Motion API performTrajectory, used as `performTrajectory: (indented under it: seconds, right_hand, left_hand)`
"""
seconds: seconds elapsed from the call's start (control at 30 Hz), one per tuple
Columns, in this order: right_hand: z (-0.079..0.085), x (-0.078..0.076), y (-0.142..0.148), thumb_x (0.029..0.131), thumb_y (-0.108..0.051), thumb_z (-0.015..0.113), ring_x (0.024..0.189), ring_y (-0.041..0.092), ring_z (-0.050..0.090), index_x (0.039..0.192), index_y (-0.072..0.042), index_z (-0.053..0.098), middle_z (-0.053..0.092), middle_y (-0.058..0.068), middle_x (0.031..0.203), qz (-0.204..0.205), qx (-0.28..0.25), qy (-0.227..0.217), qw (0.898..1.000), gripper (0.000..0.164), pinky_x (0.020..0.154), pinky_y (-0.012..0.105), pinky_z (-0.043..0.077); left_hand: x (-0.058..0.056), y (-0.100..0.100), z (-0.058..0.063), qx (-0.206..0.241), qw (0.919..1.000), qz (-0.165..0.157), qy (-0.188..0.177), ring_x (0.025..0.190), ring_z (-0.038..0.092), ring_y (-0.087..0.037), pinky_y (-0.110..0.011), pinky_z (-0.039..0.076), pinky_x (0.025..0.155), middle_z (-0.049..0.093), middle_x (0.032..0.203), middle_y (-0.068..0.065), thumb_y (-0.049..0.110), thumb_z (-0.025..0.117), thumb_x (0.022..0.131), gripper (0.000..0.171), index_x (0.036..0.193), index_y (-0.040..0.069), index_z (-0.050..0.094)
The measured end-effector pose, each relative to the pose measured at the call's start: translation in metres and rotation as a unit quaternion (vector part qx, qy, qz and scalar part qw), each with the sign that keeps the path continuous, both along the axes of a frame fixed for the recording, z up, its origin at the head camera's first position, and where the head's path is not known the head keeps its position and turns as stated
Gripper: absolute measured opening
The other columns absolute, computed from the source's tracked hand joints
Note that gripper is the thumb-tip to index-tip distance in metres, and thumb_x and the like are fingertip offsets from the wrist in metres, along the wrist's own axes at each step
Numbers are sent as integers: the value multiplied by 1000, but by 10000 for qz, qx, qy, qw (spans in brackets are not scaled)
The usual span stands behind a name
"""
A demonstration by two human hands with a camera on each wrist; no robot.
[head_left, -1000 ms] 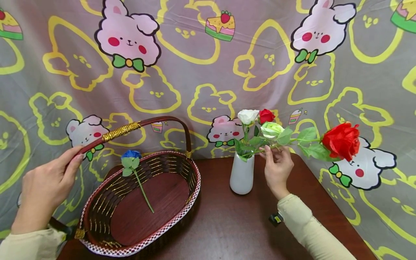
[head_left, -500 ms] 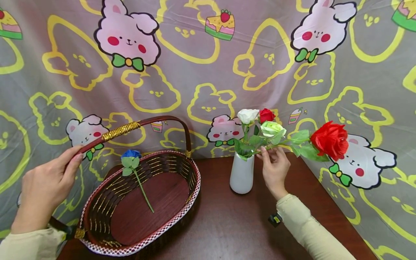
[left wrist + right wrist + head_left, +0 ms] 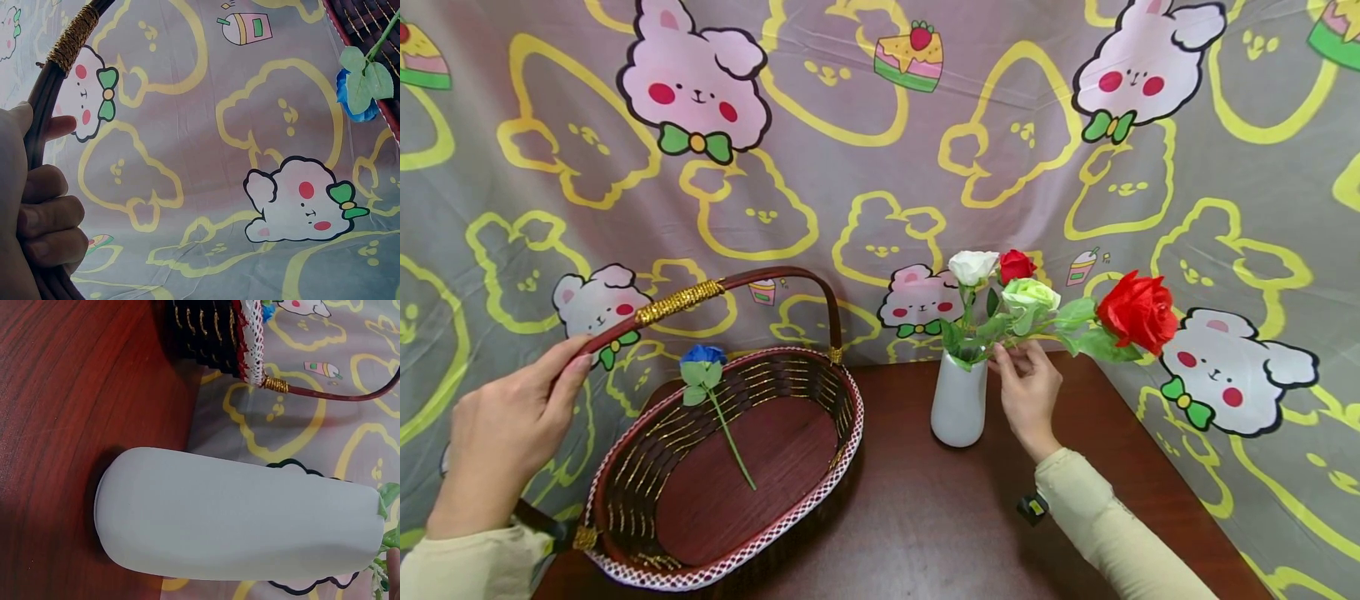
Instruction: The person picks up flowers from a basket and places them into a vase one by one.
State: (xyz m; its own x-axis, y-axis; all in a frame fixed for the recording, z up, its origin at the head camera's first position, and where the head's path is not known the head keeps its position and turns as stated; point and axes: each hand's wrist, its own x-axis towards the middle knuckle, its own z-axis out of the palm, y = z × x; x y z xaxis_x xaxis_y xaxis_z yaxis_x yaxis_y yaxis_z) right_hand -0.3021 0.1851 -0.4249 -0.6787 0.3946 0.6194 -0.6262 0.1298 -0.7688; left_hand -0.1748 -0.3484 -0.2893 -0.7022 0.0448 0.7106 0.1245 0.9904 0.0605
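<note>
My left hand (image 3: 512, 433) grips the dark handle (image 3: 47, 109) of a woven basket (image 3: 850, 450), its fingers curled round it. One blue rose (image 3: 702, 357) lies in the basket, its head at the back rim and its stem across the bottom. A white vase (image 3: 958, 404) stands upright on the table, and my right hand (image 3: 1028, 392) is just right of its mouth. That hand pinches the stem of a large red rose (image 3: 1138, 312), which leans out to the right. A white rose (image 3: 973, 267), a smaller red rose (image 3: 1017, 266) and a pale green rose (image 3: 1032, 296) rise from the vase.
Basket and vase share a dark brown table (image 3: 902, 517), the basket on the left. Behind them hangs a grey cloth (image 3: 850, 167) printed with cartoon rabbits. In the right wrist view the vase (image 3: 237, 515) fills much of the picture.
The right hand has shifted left and slightly down toward the vase's mouth, and the large red rose has moved left with it. The left hand and basket have stayed put.
</note>
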Motion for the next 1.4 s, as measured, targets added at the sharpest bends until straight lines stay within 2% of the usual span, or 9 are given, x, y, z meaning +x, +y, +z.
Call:
performTrajectory:
  seconds: [0.2,0.4,0.47,0.7,0.87,0.97,1.13,1.23,1.4]
  right_hand:
    - [11,10,-4,93,11,68,70,-10,68,88,21,58,65,41,88,-46,211,-402,9990,15,69,18,58]
    - [20,19,-8,93,9,69,70,-10,68,92,20,63,68,40,89,-44,327,-497,9982,13,71,28,60]
    - [21,20,-8,93,8,70,70,-10,68,94,20,65,69,38,89,-43,349,-489,9982,13,72,32,60]
    - [20,18,-7,95,7,69,73,-10,68,100,21,69,69,35,95,-42,350,-402,9986,15,74,27,60]
    - [19,18,-5,96,6,68,78,4,73,102,20,70,69,32,101,-83,466,-382,9981,16,75,28,60]
    - [18,17,-5,96,5,69,82,21,76,104,19,71,71,30,103,-205,729,-359,9965,16,75,27,60]
    - [18,16,-6,95,7,68,85,37,74,107,18,72,71,30,102,-320,1042,-274,9937,16,75,18,57]
    - [18,15,-5,95,7,68,83,28,75,106,20,70,70,33,102,-203,919,-247,9953,17,75,14,56]
    - [18,14,-3,97,5,67,80,1,71,106,20,69,69,35,101,-42,629,-302,9976,18,73,13,55]
  left_hand:
    - [0,1,0,17,9999,67,-77,47,48,-32,-40,28,48,69,84,-29,33,52,109,35,130,7,64]
    - [1,1,0,51,10000,31,-39,53,55,-44,-55,34,49,70,91,-31,30,54,108,33,130,8,64]
    - [1,1,0,62,10000,22,-45,51,55,-42,-53,33,47,70,90,-31,31,54,108,33,130,7,64]
    - [2,2,1,40,10000,37,-64,46,49,-32,-40,27,46,69,81,-27,31,53,109,33,129,7,64]
    - [1,1,1,9,9999,56,-105,47,51,-36,-45,30,45,69,81,-28,32,53,109,33,129,8,64]
    - [1,1,1,-7,9999,79,-150,47,52,-36,-44,30,45,69,81,-27,31,53,109,33,129,8,64]
    - [2,1,0,-32,9999,96,-136,45,46,-28,-38,26,45,66,73,-23,31,53,109,32,129,8,64]
    - [2,1,1,-55,9999,90,-84,44,44,-26,-37,26,45,65,70,-21,30,53,109,32,129,8,64]
    - [2,1,1,-72,9999,91,-73,44,43,-25,-37,26,45,64,68,-20,31,53,109,33,130,7,64]
